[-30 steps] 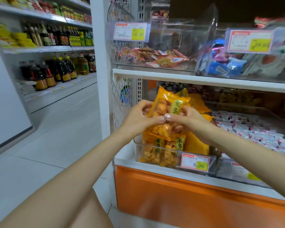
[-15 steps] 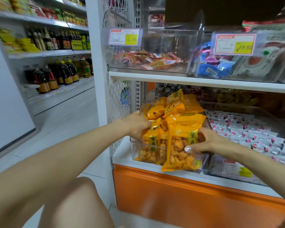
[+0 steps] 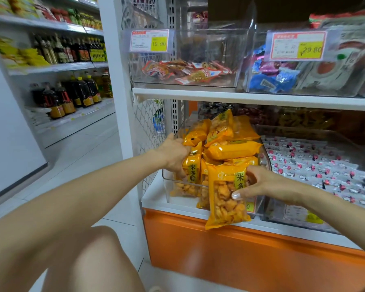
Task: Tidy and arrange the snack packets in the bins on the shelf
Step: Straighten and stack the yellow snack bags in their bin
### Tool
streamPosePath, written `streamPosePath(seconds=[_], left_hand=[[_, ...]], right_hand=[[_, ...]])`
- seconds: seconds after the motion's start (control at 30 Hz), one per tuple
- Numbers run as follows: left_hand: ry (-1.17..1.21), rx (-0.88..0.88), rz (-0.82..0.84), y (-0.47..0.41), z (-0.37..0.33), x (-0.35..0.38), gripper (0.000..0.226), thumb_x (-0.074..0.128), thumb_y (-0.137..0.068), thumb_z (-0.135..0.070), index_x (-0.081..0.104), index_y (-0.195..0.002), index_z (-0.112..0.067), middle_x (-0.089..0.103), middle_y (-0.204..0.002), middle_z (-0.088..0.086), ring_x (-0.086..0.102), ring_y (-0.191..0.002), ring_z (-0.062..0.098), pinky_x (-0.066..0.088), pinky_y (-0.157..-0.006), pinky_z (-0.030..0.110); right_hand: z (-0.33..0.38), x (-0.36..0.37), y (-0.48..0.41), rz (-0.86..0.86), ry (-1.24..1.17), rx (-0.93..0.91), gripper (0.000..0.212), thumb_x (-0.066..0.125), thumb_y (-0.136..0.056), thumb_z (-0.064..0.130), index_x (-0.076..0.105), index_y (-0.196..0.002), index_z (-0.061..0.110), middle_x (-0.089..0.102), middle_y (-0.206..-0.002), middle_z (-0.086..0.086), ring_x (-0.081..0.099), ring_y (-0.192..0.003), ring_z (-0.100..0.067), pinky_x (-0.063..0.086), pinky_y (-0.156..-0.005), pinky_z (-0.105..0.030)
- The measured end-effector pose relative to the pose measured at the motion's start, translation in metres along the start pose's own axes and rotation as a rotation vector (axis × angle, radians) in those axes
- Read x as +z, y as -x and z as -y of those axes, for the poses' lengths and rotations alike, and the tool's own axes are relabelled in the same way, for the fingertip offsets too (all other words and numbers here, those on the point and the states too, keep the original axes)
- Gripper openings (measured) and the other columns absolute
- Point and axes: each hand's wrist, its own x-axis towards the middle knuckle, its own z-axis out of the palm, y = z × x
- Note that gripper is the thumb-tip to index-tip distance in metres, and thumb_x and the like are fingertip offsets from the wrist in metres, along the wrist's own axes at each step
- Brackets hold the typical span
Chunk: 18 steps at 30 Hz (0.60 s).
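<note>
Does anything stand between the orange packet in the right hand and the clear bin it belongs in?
Yes. The orange packet, pinched by the right hand, hangs outside the clear bin, in front of its front wall, and the heaped orange packets rise above the rim, leaving little room on top.

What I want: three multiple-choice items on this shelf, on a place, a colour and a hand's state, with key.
1. Where is the packet in the right hand?
A. before the lower bin
B. in an upper bin
C. on the floor
2. What colour is the panel under the shelf?
A. blue
B. orange
C. green
3. What does the left hand do?
A. hangs idle
B. points at a tag
C. grips packets in the bin
Key: 1 A, it hangs before the bin's front wall; 2 B, plainly orange; 3 C, it clasps them.
</note>
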Motion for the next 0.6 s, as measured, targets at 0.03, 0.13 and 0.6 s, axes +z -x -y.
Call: streamPosePath(seconds=[0.03, 0.13, 0.6], left_hand=[[-0.006, 0.002, 0.007, -0.001, 0.001, 0.000, 0.078, 0.062, -0.066, -0.072, 0.049, -0.117, -0.015, 0.057, -0.111, 0.003, 0.046, -0.109, 0.020, 0.026, -0.095, 0.037], [-0.032, 0.026, 0.004, -0.001, -0.003, 0.004, 0.076, 0.061, -0.069, -0.069, 0.048, -0.120, -0.015, 0.057, -0.114, 0.002, 0.045, -0.113, 0.021, 0.024, -0.098, 0.037], [0.079, 0.131, 0.142, -0.009, 0.018, -0.004, 0.065, 0.066, -0.070, -0.062, 0.047, -0.121, -0.025, 0.057, -0.111, -0.004, 0.043, -0.110, 0.016, 0.022, -0.090, 0.035]], right_hand=[[0.001, 0.000, 0.001, 0.001, 0.001, -0.001, 0.050, 0.077, -0.060, 0.033, 0.041, -0.087, 0.011, 0.038, -0.075, 0.001, 0.037, -0.067, -0.011, 0.034, -0.058, -0.018], [-0.002, -0.002, -0.003, -0.015, -0.019, 0.003, 0.056, 0.085, -0.060, 0.035, 0.040, -0.083, 0.012, 0.036, -0.073, 0.003, 0.037, -0.060, -0.005, 0.032, -0.054, -0.015], [0.025, 0.009, -0.027, -0.434, -0.218, -0.406, 0.051, 0.079, -0.062, 0.019, 0.051, -0.105, 0.020, 0.064, -0.097, 0.005, 0.064, -0.085, 0.003, 0.050, -0.073, -0.012]])
